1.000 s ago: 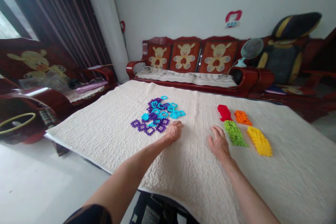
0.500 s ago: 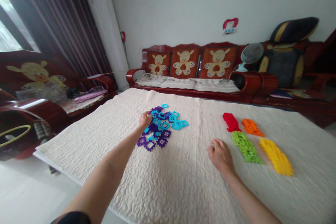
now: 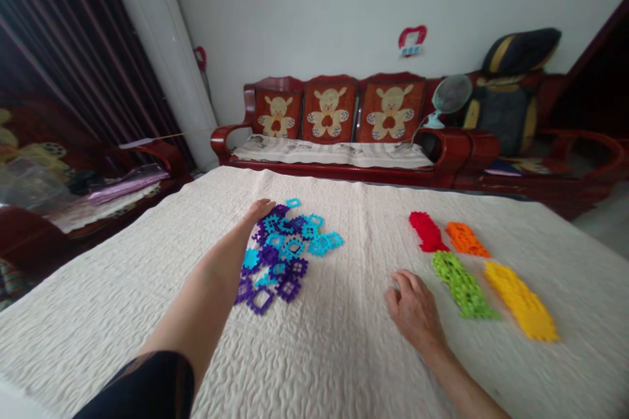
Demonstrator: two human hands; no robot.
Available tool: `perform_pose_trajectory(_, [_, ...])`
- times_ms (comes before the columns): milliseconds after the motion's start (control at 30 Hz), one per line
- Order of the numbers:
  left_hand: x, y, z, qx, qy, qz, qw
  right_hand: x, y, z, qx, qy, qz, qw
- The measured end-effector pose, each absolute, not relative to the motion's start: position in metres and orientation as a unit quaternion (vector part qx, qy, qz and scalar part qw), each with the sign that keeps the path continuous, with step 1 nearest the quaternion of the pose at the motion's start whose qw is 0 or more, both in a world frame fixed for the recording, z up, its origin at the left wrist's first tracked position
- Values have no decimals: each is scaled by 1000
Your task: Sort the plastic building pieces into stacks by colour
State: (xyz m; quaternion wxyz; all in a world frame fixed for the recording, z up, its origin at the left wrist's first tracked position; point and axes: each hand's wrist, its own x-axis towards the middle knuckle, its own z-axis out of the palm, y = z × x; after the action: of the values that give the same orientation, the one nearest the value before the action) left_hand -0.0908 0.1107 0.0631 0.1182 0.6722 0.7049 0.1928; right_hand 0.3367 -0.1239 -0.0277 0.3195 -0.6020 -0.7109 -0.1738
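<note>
My left hand [image 3: 262, 208] reaches to the far left edge of a loose pile of purple plastic tiles [image 3: 287, 289] and light blue plastic tiles [image 3: 293, 247]. Its fingers look stretched out against the pile's edge, partly smeared, with no tile visibly in them. The tiles are flat squares with notched edges, some with open middles. On the cloth, my right hand [image 3: 411, 306] rests with its fingers loosely bent and apart, holding nothing. It lies just left of a row of green tiles [image 3: 460, 285].
Beyond the green row lie red tiles [image 3: 426, 231], orange tiles [image 3: 466, 239] and yellow tiles [image 3: 521, 301]. A cream quilted cloth [image 3: 344, 353] covers the table. Behind it stands a wooden sofa [image 3: 442, 150] with bear cushions [image 3: 329, 114] and a small fan [image 3: 449, 95].
The view has turned a little to the right and come closer to the table. My left hand has shifted slightly along the pile's far left edge; my right hand stays resting on the cloth.
</note>
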Motion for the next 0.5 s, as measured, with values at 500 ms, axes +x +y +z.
perform_pose_trajectory(500, [-71,73,42,674,653,254,235,335,-124,-27,-624,-701,-172,300])
